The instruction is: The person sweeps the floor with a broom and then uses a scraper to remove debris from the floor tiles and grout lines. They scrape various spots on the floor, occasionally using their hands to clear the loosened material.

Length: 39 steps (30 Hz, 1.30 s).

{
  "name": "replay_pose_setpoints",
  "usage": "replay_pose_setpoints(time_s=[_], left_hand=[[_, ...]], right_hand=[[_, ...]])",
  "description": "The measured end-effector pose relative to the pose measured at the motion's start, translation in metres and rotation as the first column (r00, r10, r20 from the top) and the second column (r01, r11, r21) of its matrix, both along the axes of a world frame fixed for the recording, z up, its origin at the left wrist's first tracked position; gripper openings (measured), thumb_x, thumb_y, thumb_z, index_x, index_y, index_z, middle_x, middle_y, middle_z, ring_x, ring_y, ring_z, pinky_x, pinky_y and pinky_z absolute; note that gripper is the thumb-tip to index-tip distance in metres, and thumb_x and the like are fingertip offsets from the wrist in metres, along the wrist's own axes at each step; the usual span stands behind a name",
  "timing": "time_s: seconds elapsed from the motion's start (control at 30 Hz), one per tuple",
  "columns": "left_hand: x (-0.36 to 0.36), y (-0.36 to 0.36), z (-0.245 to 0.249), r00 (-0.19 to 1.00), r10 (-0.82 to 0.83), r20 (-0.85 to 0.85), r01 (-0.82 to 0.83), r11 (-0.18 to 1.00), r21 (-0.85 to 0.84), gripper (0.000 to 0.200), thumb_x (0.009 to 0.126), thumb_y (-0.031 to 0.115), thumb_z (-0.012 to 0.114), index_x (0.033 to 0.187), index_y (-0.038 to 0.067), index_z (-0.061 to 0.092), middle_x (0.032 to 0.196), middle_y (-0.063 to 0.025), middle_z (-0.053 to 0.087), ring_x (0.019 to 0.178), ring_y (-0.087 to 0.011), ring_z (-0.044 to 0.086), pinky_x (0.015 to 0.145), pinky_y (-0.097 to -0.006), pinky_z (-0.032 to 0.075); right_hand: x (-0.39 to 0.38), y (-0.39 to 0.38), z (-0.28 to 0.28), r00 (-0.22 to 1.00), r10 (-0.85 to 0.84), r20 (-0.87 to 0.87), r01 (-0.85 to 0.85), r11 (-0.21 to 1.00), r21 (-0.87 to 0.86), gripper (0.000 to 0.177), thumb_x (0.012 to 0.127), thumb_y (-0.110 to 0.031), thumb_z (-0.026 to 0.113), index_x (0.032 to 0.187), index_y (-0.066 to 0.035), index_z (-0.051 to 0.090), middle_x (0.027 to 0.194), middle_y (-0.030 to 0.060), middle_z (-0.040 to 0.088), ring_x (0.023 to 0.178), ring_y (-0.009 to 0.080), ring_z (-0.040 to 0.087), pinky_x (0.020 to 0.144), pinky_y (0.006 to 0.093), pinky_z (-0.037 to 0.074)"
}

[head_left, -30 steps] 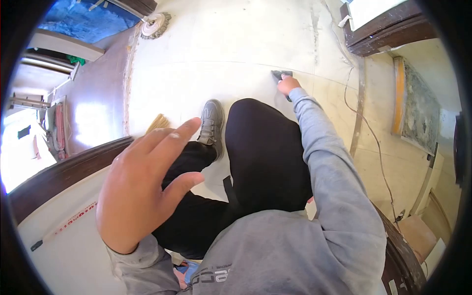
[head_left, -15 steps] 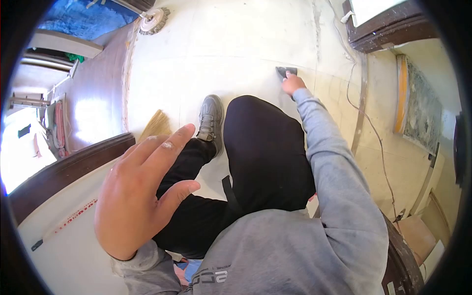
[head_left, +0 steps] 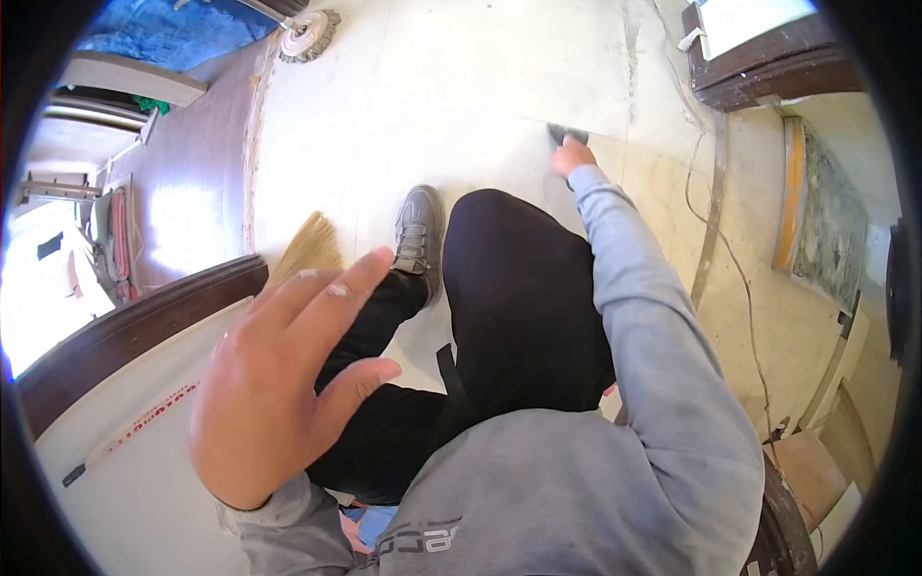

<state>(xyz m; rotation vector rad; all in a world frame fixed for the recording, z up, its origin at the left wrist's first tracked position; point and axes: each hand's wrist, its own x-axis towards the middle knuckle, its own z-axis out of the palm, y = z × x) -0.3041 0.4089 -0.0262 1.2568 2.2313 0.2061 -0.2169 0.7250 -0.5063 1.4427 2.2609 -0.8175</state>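
Observation:
At the far end of my outstretched arm, my right hand (head_left: 572, 159) is closed on a dark, wide-bladed scraper (head_left: 558, 133). Its blade lies against the pale floor (head_left: 461, 86), near a thin seam line. Fingers cover the handle. My left hand (head_left: 274, 394) hangs in the air close to the camera, above my left leg. It holds nothing; the thumb stands apart from the fingers, and white specks show on one finger. Beyond it, partly hidden, are the straw bristles of a broom (head_left: 312, 245).
My grey shoe (head_left: 419, 235) rests on the floor. A round brush (head_left: 309, 36) lies at the upper left. Along the right side runs a loose cable (head_left: 735, 254). Dark wooden frames (head_left: 125, 336) edge the left, and a board (head_left: 831, 211) leans at the right.
The view has shifted slightly. My right hand and the scraper have moved a little, with the blade turned somewhat. My left hand stays raised and open.

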Motion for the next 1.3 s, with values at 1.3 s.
replay_pose_setpoints(time_s=[1.3], left_hand=[[-0.016, -0.01, 0.0, 1.0, -0.007, -0.005, 0.007, 1.0, 0.018, 0.068, 0.078, 0.035, 0.076, 0.135, 0.004, 0.055, 0.114, -0.0202, 0.063, 0.102, -0.0401, 0.061, 0.088, -0.0429, 0.048]], right_hand=[[0.001, 0.012, -0.02, 0.973, 0.213, 0.088, -0.207, 0.975, -0.074, 0.068, 0.085, -0.023, 0.047, 0.148, 0.0, 0.035, 0.127, 0.0256, 0.06, 0.118, 0.0375, 0.059, 0.099, 0.041, 0.048]])
